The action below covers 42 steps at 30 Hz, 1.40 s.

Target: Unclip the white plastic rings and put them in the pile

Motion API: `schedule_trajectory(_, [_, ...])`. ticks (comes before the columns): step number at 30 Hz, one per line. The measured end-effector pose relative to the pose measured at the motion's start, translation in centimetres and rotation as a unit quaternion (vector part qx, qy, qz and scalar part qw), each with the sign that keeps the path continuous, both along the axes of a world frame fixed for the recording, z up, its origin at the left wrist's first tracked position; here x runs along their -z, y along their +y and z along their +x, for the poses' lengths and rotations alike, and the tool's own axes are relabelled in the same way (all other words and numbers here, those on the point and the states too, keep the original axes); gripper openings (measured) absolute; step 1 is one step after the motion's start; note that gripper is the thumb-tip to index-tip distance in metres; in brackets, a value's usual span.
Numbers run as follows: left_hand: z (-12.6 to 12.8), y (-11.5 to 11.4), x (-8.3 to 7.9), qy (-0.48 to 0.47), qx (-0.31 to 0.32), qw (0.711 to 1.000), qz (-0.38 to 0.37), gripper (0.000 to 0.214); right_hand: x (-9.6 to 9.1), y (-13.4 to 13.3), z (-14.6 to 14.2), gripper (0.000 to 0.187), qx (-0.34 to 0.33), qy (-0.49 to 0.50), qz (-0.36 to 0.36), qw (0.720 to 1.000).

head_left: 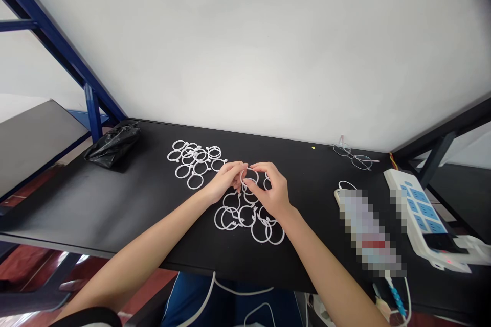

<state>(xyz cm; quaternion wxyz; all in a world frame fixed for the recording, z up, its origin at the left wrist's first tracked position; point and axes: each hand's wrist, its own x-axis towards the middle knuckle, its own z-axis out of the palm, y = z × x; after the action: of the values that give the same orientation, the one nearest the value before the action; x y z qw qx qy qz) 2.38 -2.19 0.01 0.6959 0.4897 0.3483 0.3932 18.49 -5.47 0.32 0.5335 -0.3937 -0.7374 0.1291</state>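
My left hand (226, 180) and my right hand (271, 191) meet over the middle of a black table (126, 199). Both pinch one white plastic ring (249, 175) between their fingertips, held just above the surface. Below the hands lies a loose heap of several white rings (245, 218). A second group of several white rings (195, 159) lies farther back to the left, apart from my hands.
A crumpled black plastic bag (113, 145) sits at the table's back left. Wire-rimmed glasses (355, 157) lie by the wall at the back right. A white power strip (416, 212) and a blurred object (364, 230) lie at the right. Blue metal framing (92, 110) stands at left.
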Motion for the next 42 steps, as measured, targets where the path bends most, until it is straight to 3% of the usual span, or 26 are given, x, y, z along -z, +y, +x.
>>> schedule_trajectory(13, [-0.04, 0.07, -0.03, -0.001, -0.008, 1.000, 0.000, 0.036, 0.08, -0.04, -0.05, 0.010, 0.010, 0.002, -0.045, 0.999])
schedule_trajectory(31, [-0.07, -0.25, -0.09, 0.069, 0.028, 0.994, 0.085, 0.036, 0.26, 0.26, -0.46, 0.013, 0.037, -0.028, 0.004, 0.999])
schedule_trajectory(42, [-0.02, -0.43, 0.13, 0.025, 0.068, 0.997, 0.023, 0.042, 0.55, 0.42, -0.21, 0.014, 0.032, -0.027, 0.006, 0.999])
